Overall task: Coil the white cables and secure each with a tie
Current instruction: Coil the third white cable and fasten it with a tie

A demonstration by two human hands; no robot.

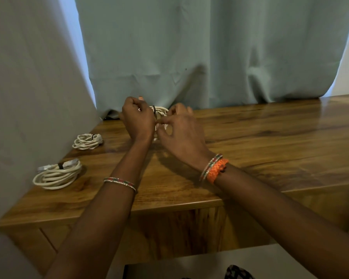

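White round-section cable, wound into a loose coil (161,112), is held above the far part of the glossy brown wood-grain tabletop (250,137), toward twelve o'clock from the viewer and close to the hanging curtain. Only its upper arc shows between the two hands; there the strands run roughly nine-to-three, and a thin dark tie (154,109) crosses them near the left hand. The plane of the loop cannot be judged with certainty, since both hands cover most of it.

The left hand (138,119) is curled into a fist around the coil's nine o'clock side, knuckles toward the camera. The right hand (181,129) has thumb and forefinger brought together in a pinch at the cable strands near the coil's centre, with the other fingers loosely bent; what exactly lies between the fingertips is too small to tell.

Two finished coils lie flat on the tabletop at about ten o'clock, well apart from the hands. The nearer, thicker cream cable coil (56,175) is oval, long axis running roughly eight-to-two, bound by a dark tie at its far edge, where silvery plug ends lie. The farther, thinner white cable coil (87,141) is smaller and also carries a dark tie.

A pale green matte fabric curtain (210,47) hangs in soft folds behind the table. Beaded bangles circle both forearms, and an orange woven band (217,171) wraps the right wrist.
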